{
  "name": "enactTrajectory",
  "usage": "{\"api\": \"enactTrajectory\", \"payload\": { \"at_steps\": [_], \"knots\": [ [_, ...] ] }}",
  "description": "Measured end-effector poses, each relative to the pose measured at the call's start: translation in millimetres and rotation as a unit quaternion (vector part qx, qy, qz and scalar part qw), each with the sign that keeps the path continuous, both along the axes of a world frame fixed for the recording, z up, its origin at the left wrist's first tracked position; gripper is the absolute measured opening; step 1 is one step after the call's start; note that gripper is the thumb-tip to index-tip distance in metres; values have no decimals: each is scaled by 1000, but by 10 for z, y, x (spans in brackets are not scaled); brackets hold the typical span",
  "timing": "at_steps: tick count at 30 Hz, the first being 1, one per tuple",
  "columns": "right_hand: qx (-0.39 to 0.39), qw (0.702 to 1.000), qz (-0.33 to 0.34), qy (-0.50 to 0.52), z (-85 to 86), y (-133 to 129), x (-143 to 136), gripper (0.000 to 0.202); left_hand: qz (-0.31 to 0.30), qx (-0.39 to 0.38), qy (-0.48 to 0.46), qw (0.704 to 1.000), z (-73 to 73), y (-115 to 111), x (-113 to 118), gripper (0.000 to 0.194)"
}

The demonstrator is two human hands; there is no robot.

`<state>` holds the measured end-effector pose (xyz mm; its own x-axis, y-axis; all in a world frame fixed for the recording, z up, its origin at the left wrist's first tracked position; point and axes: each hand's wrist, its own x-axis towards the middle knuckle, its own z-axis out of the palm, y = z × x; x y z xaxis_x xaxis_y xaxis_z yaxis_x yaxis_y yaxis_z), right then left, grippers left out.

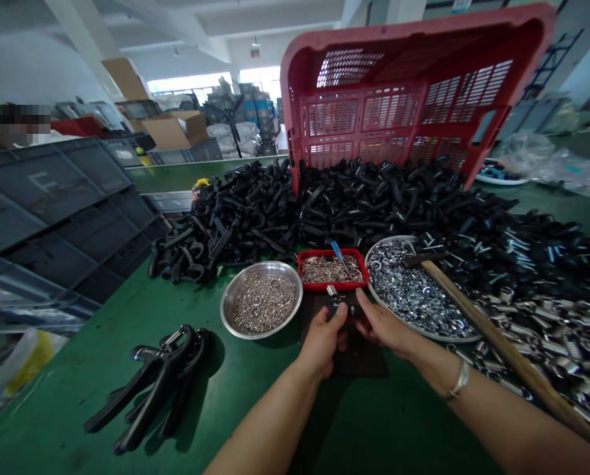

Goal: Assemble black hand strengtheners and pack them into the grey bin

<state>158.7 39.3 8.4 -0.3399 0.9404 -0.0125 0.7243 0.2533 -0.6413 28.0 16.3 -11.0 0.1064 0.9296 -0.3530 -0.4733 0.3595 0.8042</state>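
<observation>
Above a dark mat (359, 359) on the green table, my left hand (323, 340) is closed on a small black part (335, 305) with a shiny metal piece at its top. My right hand (377, 323) is at the right side of that part, thumb and fingers apart; whether it touches the part is unclear. Just beyond the hands sits a red tray (319, 286) of small metal pins with a blue-handled tool (336, 250). A metal bowl (230, 320) of small metal pieces stands to the left, and a round tray (398, 315) of shiny metal parts to the right.
Assembled black hand grips (159, 382) lie at the front left. Black handles (374, 198) are heaped before a tipped red crate (414, 33). A wooden-handled hammer (493, 336) crosses the right side beside metal springs (562, 336). Grey crates (62, 198) stand at the left.
</observation>
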Motion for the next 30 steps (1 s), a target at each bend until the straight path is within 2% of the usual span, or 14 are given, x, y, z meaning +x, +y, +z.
{"api": "enactTrajectory", "payload": {
  "at_steps": [4, 5, 8, 9, 12, 13, 17, 20, 21, 22, 25, 26, 28, 30],
  "knots": [
    [90, 995, -19, -34, 2, -37, 1, 56, -11, -21, -17, 1000, 9, 0, -24, 44],
    [80, 996, -16, -32, 6, -46, 7, 57, -13, -20, -9, 1000, 9, 2, -29, 44],
    [-79, 997, 17, -15, 27, -62, 35, 69, -14, -15, 6, 1000, 6, 9, -40, 44],
    [-89, 996, 19, -14, 35, -65, 44, 69, -15, -17, 0, 1000, 4, 11, -43, 44],
    [41, 999, -19, -7, 44, -81, 55, 56, -28, -19, -16, 999, -6, 12, -47, 43],
    [44, 999, -30, 5, 41, -89, 54, 56, -32, -16, -10, 999, -8, 11, -48, 43],
    [-158, 986, 5, 55, 37, -126, 52, 66, -34, -4, 12, 999, -7, 10, -47, 43],
    [-52, 994, -39, 86, 50, -165, 32, 51, -56, -6, 36, 998, -4, 13, -44, 43],
    [-51, 991, -62, 107, 54, -177, 15, 49, -62, 5, 68, 996, -2, 12, -44, 44],
    [-102, 983, -79, 133, 57, -187, -5, 50, -61, 27, 117, 991, 2, 10, -47, 45],
    [-371, 905, -78, 193, 61, -203, -39, 59, -41, 136, 320, 937, 32, -3, -83, 51],
    [-406, 890, -68, 195, 56, -207, -29, 61, -44, 166, 386, 907, 47, -5, -105, 52],
    [-339, 926, -43, 163, 30, -226, 31, 63, -66, 196, 483, 851, 74, 3, -162, 52],
    [-149, 985, -2, 81, -26, -266, 121, 61, -85, 207, 539, 812, 87, 36, -226, 50]
  ]
}}
